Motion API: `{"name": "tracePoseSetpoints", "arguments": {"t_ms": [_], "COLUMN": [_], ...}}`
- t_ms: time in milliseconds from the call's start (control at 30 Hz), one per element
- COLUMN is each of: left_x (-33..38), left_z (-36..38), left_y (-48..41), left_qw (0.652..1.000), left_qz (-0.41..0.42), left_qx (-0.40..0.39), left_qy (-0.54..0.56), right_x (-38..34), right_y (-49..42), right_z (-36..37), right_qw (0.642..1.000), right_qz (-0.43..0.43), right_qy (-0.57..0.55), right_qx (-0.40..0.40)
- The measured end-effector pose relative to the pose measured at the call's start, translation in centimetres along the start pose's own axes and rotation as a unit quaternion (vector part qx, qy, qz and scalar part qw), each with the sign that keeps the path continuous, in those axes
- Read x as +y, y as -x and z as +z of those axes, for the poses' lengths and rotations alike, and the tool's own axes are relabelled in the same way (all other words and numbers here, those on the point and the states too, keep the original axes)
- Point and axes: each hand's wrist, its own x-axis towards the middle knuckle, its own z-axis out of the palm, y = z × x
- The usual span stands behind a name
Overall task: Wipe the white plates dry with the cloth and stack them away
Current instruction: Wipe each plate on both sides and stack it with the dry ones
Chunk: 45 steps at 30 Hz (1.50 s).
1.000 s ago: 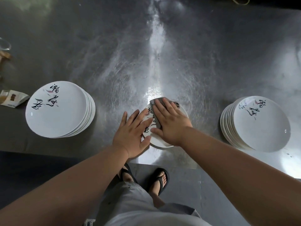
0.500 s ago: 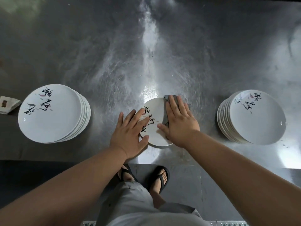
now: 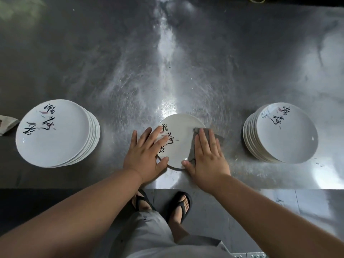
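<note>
Steel tabletop (image 3: 167, 62): near the middle of its front edge we see one white plate (image 3: 178, 131) lying flat. Our left hand (image 3: 147, 155) rests on its left rim, fingers straight and spread. Our right hand (image 3: 206, 157), fingers straight, presses a grey cloth (image 3: 192, 148) onto its right side. A left stack (image 3: 54, 135) and a right stack (image 3: 284, 135) of plates flank it; the cloth seems to overhang the rim.

packet (image 3: 7, 124) – cut off left, cloth (image 3: 193, 148) mostly covered
</note>
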Motion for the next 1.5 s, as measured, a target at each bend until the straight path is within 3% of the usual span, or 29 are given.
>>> {"name": "tracePoseSetpoints", "arguments": {"t_ms": [133,267,433,600,667,767,900,1133,1333,1500], "left_x": [0.1,0.1,0.1,-0.3,-0.4,-0.2,-0.1,-0.1,0.7,0.3], "left_z": [0.0,0.1,0.4,0.8,0.7,0.4,0.3,0.1,-0.6,0.3], "left_y": [0.0,0.5,0.6,0.2,0.1,0.1,0.3,0.2,1.0,0.6], "left_qw": [1.0,0.994,0.99,0.99,0.99,0.992,0.994,0.991,0.99,0.992], "left_qz": [0.014,0.082,0.125,0.107,0.102,0.096,0.093,0.107,0.103,0.071], "left_qx": [0.027,0.069,0.061,0.072,0.071,0.061,0.05,0.075,0.076,0.104], "left_qy": [-0.005,0.003,-0.02,0.056,0.065,0.055,0.013,0.027,-0.055,0.024], "right_x": [-0.8,2.6,2.4,1.8,0.6,0.5,1.6,0.6,1.8,0.2], "right_y": [4.6,-0.8,-7.2,-1.9,1.1,-0.7,-6.1,2.3,-7.0,-3.5], "right_z": [2.5,-0.6,-4.6,-1.2,0.4,-0.4,-3.6,1.7,-3.2,-0.5], "right_qw": [0.998,0.993,0.988,0.997,0.999,0.999,0.997,0.996,0.994,0.995], "right_qz": [-0.033,-0.026,-0.143,-0.06,-0.046,-0.034,-0.067,-0.08,-0.096,-0.086], "right_qy": [-0.059,-0.093,0.043,-0.011,-0.008,-0.003,-0.001,-0.046,0.016,0.001], "right_qx": [0.009,0.066,0.038,0.056,0.027,0.019,0.024,0.015,0.046,0.058]}}
